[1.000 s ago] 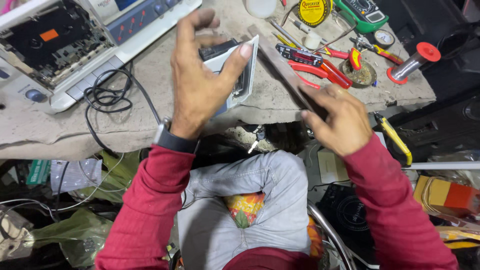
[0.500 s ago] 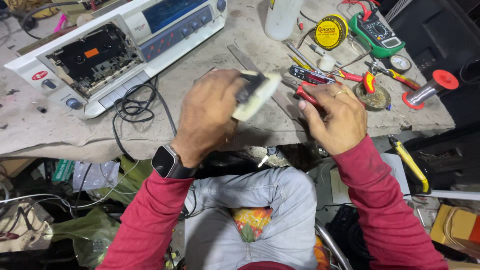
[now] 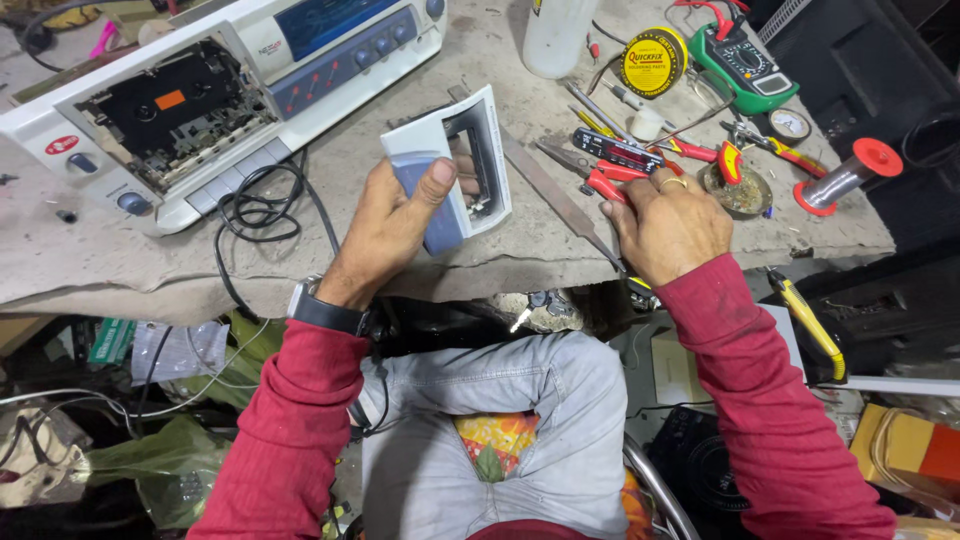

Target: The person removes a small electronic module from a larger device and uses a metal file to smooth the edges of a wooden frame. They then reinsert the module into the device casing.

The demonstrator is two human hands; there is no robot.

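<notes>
One cluttered grey workbench (image 3: 380, 170) amid scattered tools.

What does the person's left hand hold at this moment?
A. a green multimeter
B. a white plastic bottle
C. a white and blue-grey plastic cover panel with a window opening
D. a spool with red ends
C: the left hand grips the white and blue-grey cover panel above the workbench, thumb across its front, while the right hand rests near the red-handled pliers.

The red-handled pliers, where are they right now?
In the head view, the red-handled pliers lie on the workbench at right of centre, just by the right hand's fingertips, beside the long metal file.
</notes>
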